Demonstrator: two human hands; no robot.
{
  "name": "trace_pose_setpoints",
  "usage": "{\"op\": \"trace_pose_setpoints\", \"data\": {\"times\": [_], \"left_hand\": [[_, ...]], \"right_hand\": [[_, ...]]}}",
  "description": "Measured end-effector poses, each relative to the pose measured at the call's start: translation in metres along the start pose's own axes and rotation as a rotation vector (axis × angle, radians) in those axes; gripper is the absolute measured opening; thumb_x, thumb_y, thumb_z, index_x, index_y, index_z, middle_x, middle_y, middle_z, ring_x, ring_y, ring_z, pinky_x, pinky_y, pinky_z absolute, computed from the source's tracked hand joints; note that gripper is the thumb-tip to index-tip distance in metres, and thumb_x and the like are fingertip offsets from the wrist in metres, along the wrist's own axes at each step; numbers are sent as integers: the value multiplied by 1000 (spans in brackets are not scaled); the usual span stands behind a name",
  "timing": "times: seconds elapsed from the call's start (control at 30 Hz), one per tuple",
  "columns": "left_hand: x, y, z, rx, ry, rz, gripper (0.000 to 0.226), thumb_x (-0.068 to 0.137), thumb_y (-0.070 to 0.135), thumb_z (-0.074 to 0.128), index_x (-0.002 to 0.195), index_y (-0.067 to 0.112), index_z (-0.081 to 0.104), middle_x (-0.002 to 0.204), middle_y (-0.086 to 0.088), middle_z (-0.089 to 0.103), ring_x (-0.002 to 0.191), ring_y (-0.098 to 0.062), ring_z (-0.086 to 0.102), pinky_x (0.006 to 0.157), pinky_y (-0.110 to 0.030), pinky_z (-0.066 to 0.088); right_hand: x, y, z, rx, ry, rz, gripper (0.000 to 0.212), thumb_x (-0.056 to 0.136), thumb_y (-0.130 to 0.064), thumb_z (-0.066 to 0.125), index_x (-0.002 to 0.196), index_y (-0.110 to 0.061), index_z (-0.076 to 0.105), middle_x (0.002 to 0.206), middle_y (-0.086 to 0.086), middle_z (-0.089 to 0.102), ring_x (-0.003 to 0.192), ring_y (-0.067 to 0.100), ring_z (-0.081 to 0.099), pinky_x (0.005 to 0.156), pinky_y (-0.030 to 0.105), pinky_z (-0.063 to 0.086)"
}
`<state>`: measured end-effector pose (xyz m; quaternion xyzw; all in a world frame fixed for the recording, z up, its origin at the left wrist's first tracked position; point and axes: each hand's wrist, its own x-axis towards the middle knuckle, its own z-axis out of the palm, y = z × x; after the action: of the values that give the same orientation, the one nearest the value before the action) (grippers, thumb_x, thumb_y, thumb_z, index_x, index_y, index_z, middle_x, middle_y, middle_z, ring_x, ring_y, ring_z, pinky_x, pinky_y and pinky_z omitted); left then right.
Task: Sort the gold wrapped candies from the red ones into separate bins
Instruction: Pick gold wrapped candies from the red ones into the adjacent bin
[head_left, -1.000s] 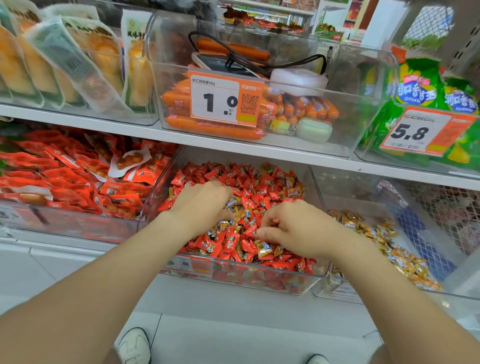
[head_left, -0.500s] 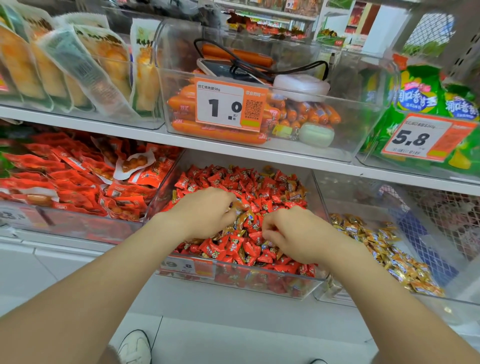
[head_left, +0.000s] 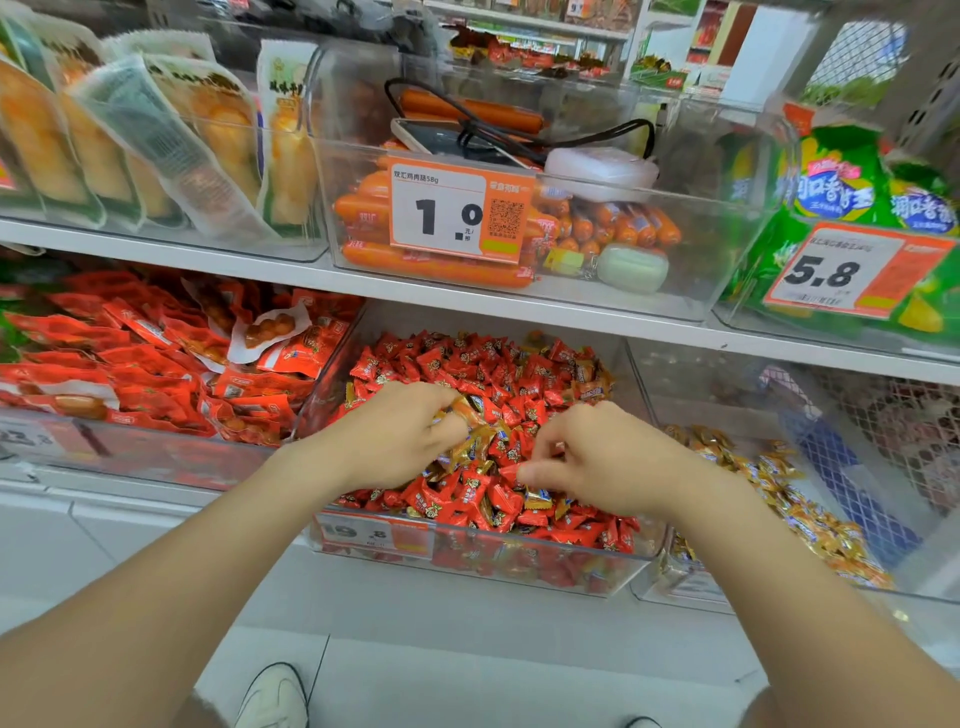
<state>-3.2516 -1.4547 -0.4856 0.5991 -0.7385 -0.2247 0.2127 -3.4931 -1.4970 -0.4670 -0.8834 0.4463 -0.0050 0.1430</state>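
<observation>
Two hands dig in the mixed bin (head_left: 332, 384): the left hand (head_left: 395, 436) clutches gold candies (head_left: 470, 447), the right hand (head_left: 608, 462) curls over red candies (head_left: 467, 369), grip unclear, and the gold bin (head_left: 727, 410) just right of it has bare floor at the back.

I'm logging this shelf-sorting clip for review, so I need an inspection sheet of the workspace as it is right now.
Surface: white shelves carrying clear bins.
Job's things: middle bin full of red candies with gold ones mixed in; right bin holds a gold pile.
Clutter: phone, white case and green case in the sausage bin.
Grippers: left hand has gold candies in its grip; right hand has fingers curled in the pile, contents unclear.
Cables: black cable looped over the phone.
Surroundings: red snack packs to the left, green bags to the right, a shoe below.
</observation>
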Motion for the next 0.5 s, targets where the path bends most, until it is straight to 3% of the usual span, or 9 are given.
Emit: {"op": "trace_pose_setpoints", "data": {"times": [0.07, 0.13, 0.23, 0.3, 0.37, 0.43, 0.5], "left_hand": [[1, -1, -1, -27, 24, -19, 34, 101, 26, 43, 73, 9, 47, 52, 8, 50, 46, -9, 35, 45, -21, 30], [3, -4, -3, -5, 61, -18, 37, 102, 27, 43, 75, 2, 46, 57, 2, 44, 50, -14, 33, 48, -26, 30], [1, -10, -5, 52, 96, 5, 42, 104, 27, 44, 69, 3, 43, 58, -4, 39, 53, -17, 32, 54, -37, 29], [-1, -13, -4, 89, 100, 18, 47, 108, 29, 43, 70, 2, 46, 56, -4, 39, 49, -14, 31, 52, -36, 30], [-4, -17, -4, 123, 81, 36, 49, 110, 32, 43, 69, 6, 46, 55, -2, 38, 46, -13, 28, 50, -33, 28], [-6, -19, -6, 152, 55, 37, 49, 110, 35, 44, 67, 11, 45, 55, -1, 38, 45, -14, 27, 49, -32, 27], [-9, -20, -10, 157, 43, 18, 50, 108, 41, 48, 65, 16, 47, 52, 2, 40, 42, -14, 32, 45, -28, 28]], "right_hand": [[0, -1, 6, -95, -57, 24, 50, 76, -77, 75, 99, -33, 73, 73, -14, 63, 76, 5, 62, 70, 34, 52], [1, -2, 9, -202, -77, 25, 56, 72, -76, 79, 109, -35, 74, 78, -18, 58, 86, 12, 62, 72, 33, 50], [5, 2, 10, -116, -26, -3, 29, 93, -58, 71, 88, -30, 77, 70, -13, 66, 75, 10, 65, 72, 32, 55], [6, 5, 8, 0, 31, -11, 39, 103, -47, 57, 73, -25, 68, 66, -5, 70, 64, 11, 67, 66, 32, 55], [6, 6, 5, 90, 123, 11, 41, 99, -40, 49, 67, -16, 56, 63, 0, 67, 66, 15, 68, 64, 33, 52], [6, 3, 3, 150, 208, 46, 41, 93, -35, 49, 60, -12, 43, 52, 0, 49, 54, 12, 50, 56, 31, 42], [8, -3, 4, 197, 267, 63, 49, 98, -37, 52, 58, -11, 44, 49, 1, 45, 49, 14, 40, 53, 32, 38]]}}
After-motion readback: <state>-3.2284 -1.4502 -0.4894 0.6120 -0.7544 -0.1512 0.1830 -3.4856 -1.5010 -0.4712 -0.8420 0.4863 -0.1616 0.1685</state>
